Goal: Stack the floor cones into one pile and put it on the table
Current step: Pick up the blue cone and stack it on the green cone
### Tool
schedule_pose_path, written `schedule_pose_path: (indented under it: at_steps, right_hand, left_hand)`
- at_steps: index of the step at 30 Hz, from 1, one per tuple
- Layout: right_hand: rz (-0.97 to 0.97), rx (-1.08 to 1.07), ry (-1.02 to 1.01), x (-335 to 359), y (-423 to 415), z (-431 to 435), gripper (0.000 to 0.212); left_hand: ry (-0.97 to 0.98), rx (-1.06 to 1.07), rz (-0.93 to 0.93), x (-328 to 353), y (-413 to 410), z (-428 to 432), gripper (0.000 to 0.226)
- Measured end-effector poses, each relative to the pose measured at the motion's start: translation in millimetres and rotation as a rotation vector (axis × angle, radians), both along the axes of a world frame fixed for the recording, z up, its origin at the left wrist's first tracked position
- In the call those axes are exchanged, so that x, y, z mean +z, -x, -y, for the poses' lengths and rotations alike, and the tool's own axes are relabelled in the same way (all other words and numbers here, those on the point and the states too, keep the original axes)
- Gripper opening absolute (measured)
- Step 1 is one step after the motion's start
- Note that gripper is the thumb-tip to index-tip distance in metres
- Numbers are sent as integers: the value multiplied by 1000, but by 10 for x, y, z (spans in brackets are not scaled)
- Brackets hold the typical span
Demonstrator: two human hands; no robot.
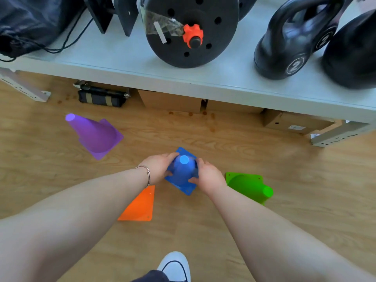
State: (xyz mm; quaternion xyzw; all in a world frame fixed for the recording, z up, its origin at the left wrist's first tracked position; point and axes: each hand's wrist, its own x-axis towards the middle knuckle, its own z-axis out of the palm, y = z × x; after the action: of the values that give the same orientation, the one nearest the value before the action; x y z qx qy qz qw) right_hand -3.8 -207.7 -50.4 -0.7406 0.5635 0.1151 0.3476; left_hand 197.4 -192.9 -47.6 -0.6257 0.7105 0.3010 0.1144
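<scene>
A blue cone stands upright on the wooden floor in the middle of the view. My left hand grips its left side and my right hand grips its right side. A purple cone stands to the far left, apart from the others. A green cone stands just right of my right hand. An orange cone is near me on the left, mostly hidden under my left forearm. The grey table runs across the top of the view.
On the table sit a black bag, a weight plate with an orange collar and two black kettlebells. Cardboard boxes and a black case lie under the table. My shoe is at the bottom.
</scene>
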Motion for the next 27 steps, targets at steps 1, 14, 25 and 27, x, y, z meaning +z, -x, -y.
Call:
schedule_pose_path:
  at_steps: [1, 14, 25, 27]
  right_hand:
    - [18, -13, -7, 8, 2, 8, 72]
    - [379, -117, 35, 761, 277, 169, 62]
    - [437, -38, 86, 1885, 1230, 324, 68]
    - [420, -55, 96, 1966, 1454, 270, 70]
  left_hand:
    - [9, 34, -33, 4, -12, -4, 68]
    - [212, 279, -267, 725, 27, -96, 71]
    - [284, 268, -254, 1926, 1016, 4, 55]
    - [286, 239, -261, 1991, 1271, 8, 55]
